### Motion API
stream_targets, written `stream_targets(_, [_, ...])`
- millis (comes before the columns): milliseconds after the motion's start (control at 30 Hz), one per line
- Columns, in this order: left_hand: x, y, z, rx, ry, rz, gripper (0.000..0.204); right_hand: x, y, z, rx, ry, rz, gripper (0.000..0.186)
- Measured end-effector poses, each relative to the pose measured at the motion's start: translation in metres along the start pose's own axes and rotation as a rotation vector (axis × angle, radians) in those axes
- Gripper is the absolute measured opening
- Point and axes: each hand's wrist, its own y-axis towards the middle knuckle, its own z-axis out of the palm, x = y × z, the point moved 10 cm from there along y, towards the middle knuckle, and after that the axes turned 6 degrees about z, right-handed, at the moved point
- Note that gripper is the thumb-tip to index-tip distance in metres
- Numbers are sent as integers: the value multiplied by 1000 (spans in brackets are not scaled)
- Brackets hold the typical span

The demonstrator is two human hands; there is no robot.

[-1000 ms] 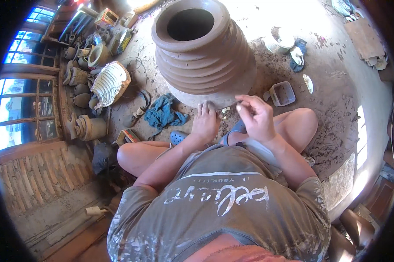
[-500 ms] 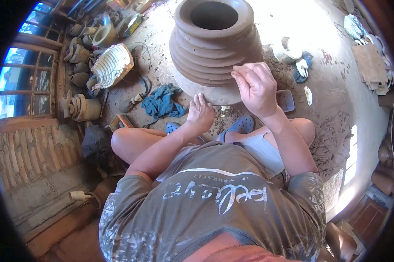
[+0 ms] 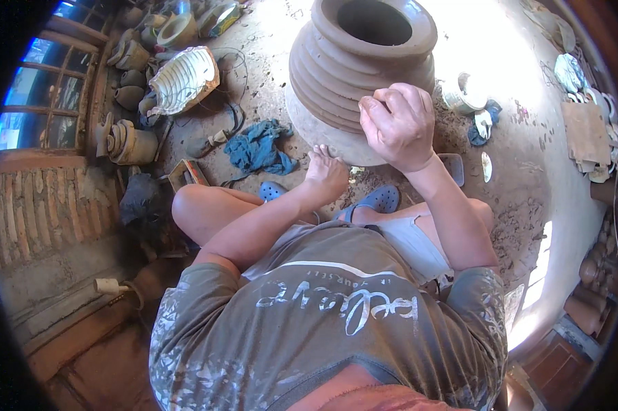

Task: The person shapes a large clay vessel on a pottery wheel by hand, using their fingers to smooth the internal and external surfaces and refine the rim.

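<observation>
A big brown clay pot (image 3: 353, 89) with ridged sides and a wide round mouth stands upright on a pale round wheel (image 3: 302, 123). At the wheel's near edge rests my left hand (image 3: 327, 172), its fingers stretched out and touching the rim. My right hand (image 3: 399, 127) is closed, thumb and fingers pressed together, in front of the pot's near right side. Whatever it pinches, if anything, is hidden, and I cannot tell whether it touches the clay.
A crumpled blue cloth (image 3: 260, 147) lies left of the wheel. Beyond it sit a ribbed white mould (image 3: 184, 79) and several small pots. On the right are a plastic tray (image 3: 451, 169), a pale bucket (image 3: 463, 94) and clay scraps on the floor. Blue clogs (image 3: 381, 198) are on my feet.
The whole view has swung, so the pot sits farther right in it. My right hand has turned, its fingers curling more tightly; my left hand stays on the wheel's edge.
</observation>
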Motion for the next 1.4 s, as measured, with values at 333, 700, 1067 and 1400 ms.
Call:
stream_targets(333, [57,23,-2,93,136,-45,39,0,7,8,11,60,-97,14])
stream_targets(700, [135,43,-16,52,149,10,43,-25,4,1,51,123,-132,13])
stream_targets(1067, [143,49,-20,-60,137,58,35,-163,-59,-11,-38,447,693,14])
stream_targets(1400, [75,19,-6,-48,72,172,29,-164,-84,39,93,933,1471,13])
